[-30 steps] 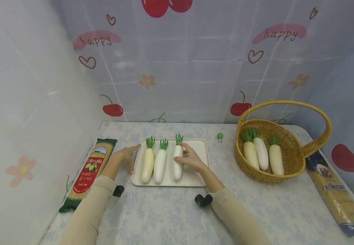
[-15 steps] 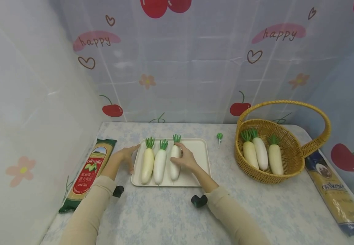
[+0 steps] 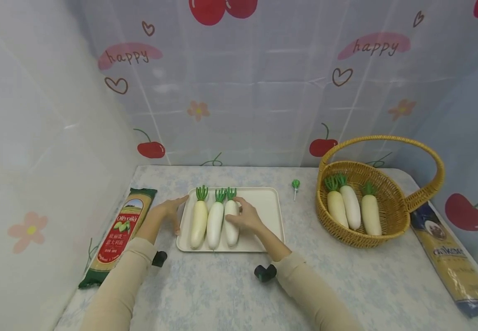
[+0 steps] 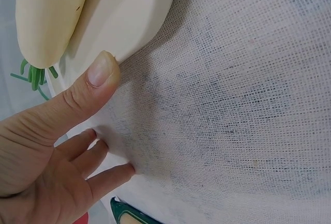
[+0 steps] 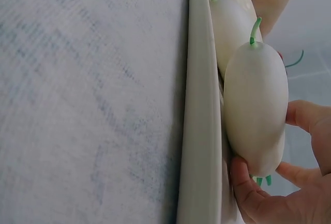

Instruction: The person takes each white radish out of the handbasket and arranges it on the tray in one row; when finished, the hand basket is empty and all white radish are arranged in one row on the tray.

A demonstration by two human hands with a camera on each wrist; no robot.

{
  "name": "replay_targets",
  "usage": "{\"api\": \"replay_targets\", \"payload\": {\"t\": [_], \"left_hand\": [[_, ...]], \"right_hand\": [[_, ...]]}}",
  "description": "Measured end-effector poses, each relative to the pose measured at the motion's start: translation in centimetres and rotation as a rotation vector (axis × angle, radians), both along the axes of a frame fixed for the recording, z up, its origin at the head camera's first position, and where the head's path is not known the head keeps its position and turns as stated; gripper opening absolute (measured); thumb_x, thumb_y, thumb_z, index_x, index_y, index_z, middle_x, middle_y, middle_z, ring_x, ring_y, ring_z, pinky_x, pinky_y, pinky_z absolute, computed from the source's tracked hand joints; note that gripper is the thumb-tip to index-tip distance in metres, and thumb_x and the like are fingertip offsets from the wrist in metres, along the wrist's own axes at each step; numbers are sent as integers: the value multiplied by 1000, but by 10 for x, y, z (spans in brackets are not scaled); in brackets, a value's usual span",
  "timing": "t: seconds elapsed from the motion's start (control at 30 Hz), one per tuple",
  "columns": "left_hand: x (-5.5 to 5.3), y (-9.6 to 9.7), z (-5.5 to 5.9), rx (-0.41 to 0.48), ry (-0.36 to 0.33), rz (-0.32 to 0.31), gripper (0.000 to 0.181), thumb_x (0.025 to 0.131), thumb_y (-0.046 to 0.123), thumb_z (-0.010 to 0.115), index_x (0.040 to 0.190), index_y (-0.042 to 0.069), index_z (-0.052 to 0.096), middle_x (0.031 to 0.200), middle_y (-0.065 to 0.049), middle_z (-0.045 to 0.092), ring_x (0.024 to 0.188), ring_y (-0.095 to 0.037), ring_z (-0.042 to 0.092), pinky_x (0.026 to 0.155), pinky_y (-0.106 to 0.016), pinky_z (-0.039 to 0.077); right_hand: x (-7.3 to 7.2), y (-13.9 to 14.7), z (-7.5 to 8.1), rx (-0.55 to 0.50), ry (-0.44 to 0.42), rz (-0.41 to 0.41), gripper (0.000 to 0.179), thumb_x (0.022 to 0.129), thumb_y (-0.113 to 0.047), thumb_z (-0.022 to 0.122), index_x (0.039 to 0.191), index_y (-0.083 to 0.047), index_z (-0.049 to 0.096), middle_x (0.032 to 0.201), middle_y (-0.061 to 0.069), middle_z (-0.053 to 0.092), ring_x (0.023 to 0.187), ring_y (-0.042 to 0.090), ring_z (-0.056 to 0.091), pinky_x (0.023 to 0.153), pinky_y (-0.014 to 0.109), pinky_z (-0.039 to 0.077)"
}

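Three toy white radishes with green tops lie side by side on a cream tray [image 3: 265, 209] in the head view. My right hand [image 3: 248, 218] grips the rightmost radish [image 3: 231, 232], thumb and fingers around it; the right wrist view shows that same radish [image 5: 256, 110] low over the tray. Left of it are another white radish [image 3: 215, 227] and a yellowish radish [image 3: 199, 225]. My left hand [image 3: 169, 212] is spread at the tray's left edge, holding nothing. In the left wrist view, its thumb [image 4: 77, 100] is right at the tray rim.
A wicker basket [image 3: 346, 238] with three more radishes stands on the right. A green lollipop [image 3: 296, 185] lies between tray and basket. One pasta packet [image 3: 118, 234] lies at the left, another packet [image 3: 454, 262] at the far right. A printed curtain [image 3: 255, 110] hangs behind the table.
My right hand has moved left with its radish, bringing it close beside the middle one. The left hand has stayed at the tray's left edge.
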State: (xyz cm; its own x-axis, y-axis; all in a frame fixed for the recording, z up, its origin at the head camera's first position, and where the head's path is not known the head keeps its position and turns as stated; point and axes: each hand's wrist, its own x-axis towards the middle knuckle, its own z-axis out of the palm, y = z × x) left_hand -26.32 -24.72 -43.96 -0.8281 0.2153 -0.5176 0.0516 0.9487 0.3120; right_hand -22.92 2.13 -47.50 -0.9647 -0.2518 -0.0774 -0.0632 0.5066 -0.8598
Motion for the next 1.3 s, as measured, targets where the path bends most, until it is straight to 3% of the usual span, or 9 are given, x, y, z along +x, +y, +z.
{"api": "replay_targets", "payload": {"t": [0.53,0.77,1.0,1.3], "left_hand": [[0,-1,-2,-1,13,-11,123,57,8,90,152,10,13,150,-28,21,132,-49,28,96,-55,41],[1,-1,-1,3,13,5,123,57,8,90,153,12,13,151,-27,20,131,-49,30,94,-55,43],[1,0,1,11,11,9,123,57,8,90,152,11,13,150,-28,21,133,-49,27,98,-56,39],[1,1,0,-5,-2,18,123,58,7,90,153,13,13,149,-28,23,130,-48,32,94,-53,43]], "right_hand": [[6,-4,0,35,35,7,70,83,-31,68,140,0,39,115,25,57,101,34,57,76,42,51],[12,3,1,17,2,4,74,84,-37,68,142,-2,37,115,25,55,100,33,57,82,45,50],[16,20,4,13,-25,9,76,84,-38,68,143,-3,36,120,25,55,97,33,61,83,47,50],[22,49,18,-62,-98,50,73,85,-33,69,144,-6,36,123,23,53,108,36,57,77,42,53]]}}
